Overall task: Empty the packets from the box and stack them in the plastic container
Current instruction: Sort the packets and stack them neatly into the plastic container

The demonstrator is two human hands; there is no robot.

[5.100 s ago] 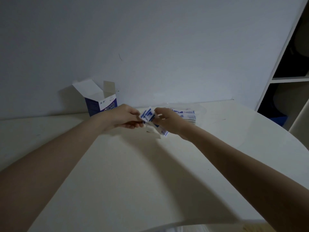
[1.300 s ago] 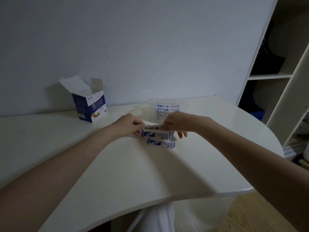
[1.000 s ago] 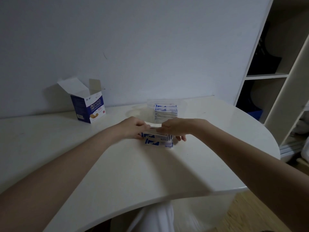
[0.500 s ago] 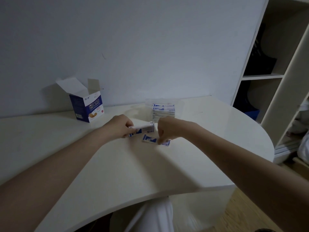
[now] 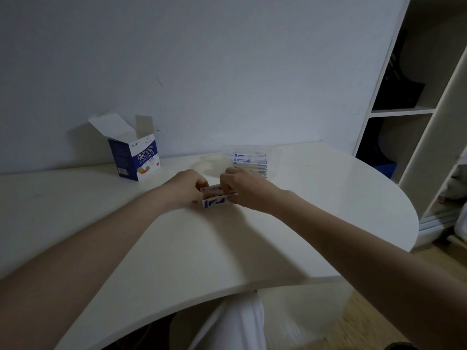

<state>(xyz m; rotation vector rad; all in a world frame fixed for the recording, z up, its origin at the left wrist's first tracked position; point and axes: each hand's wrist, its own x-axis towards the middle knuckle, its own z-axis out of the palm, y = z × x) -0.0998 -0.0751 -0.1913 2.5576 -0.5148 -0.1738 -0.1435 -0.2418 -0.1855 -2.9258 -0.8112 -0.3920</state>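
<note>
Packets (image 5: 216,197) sit in a small bundle on the white bench (image 5: 177,248), pinched between the left hand (image 5: 187,186) and right hand (image 5: 236,184), both arms stretched forward. Behind them, more packets stack in the clear plastic container (image 5: 274,157). The open blue box (image 5: 137,157) reads "CHUANGKOUTIE"; packet print is illegible.

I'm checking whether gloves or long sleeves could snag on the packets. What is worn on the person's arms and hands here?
Nothing that shows. The left hand and right hand are bare, with no gloves, and no rings or watch can be seen. Both forearms are uncovered to the frame's edge, with no sleeve in view.
</note>
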